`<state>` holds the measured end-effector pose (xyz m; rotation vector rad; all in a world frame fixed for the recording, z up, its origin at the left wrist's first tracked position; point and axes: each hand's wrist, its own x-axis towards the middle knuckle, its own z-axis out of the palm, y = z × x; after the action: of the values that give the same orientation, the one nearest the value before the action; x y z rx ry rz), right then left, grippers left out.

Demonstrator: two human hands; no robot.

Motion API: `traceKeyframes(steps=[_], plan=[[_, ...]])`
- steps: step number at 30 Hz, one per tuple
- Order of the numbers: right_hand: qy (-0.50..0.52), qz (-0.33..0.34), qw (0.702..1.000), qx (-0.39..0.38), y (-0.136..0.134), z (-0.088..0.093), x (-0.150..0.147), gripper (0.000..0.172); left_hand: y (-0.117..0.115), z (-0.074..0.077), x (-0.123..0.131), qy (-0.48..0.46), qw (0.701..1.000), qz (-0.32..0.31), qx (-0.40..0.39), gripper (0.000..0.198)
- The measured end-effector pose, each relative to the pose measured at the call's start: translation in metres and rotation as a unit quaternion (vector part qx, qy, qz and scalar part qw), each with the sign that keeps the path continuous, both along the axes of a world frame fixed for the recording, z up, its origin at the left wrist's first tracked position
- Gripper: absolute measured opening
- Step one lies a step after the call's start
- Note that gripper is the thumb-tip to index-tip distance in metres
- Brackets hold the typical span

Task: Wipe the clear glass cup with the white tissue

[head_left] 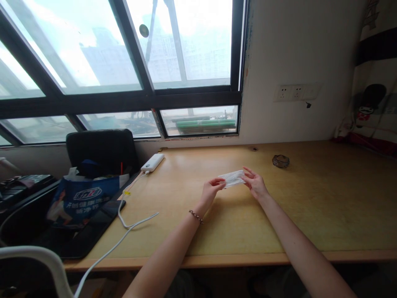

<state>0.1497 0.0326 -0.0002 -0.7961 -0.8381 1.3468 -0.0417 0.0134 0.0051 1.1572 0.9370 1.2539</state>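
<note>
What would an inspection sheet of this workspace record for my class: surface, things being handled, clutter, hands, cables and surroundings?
Surface: light wood-toned table.
Things handled: small white sheet, material unclear.
Clutter: dark ring-shaped object toward the back; white device near the left edge.
Hands: left hand and right hand hold opposite ends of the sheet.
Cables: white cable from the device, lying across the table's left part.
Surroundings: window, wall sockets, black chair, blue bag.

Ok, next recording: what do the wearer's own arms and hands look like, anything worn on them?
Both the left hand and the right hand are ungloved, and no sleeve shows on either forearm. The left wrist wears a thin, braided-looking bracelet in mixed dark and light tones; the right wrist is bare.
</note>
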Motion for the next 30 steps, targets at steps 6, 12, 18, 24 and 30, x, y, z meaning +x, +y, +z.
traceKeyframes(steps=[6, 12, 18, 24, 30], plan=[[-0.099, -0.051, 0.994, -0.016, 0.008, -0.013, 0.004, 0.053, 0.007, -0.009, -0.002, 0.063, 0.997, 0.019, 0.027, 0.027], [-0.498, -0.173, 0.85, 0.011, 0.014, -0.025, 0.012, 0.043, 0.009, -0.023, -0.009, 0.328, 0.932, 0.073, 0.138, 0.015], [-0.699, -0.138, 0.687, 0.14, -0.011, -0.005, -0.009, 0.028, -0.003, -0.015, -0.002, 0.429, 0.834, -0.063, 0.342, 0.029], [-0.792, -0.027, 0.593, 0.143, -0.044, 0.001, -0.047, 0.034, -0.006, -0.008, -0.004, 0.416, 0.816, -0.163, 0.366, 0.025], [-0.811, -0.02, 0.563, 0.159, -0.06, 0.003, -0.051, 0.035, -0.006, -0.01, -0.01, 0.423, 0.82, -0.149, 0.356, 0.025]])
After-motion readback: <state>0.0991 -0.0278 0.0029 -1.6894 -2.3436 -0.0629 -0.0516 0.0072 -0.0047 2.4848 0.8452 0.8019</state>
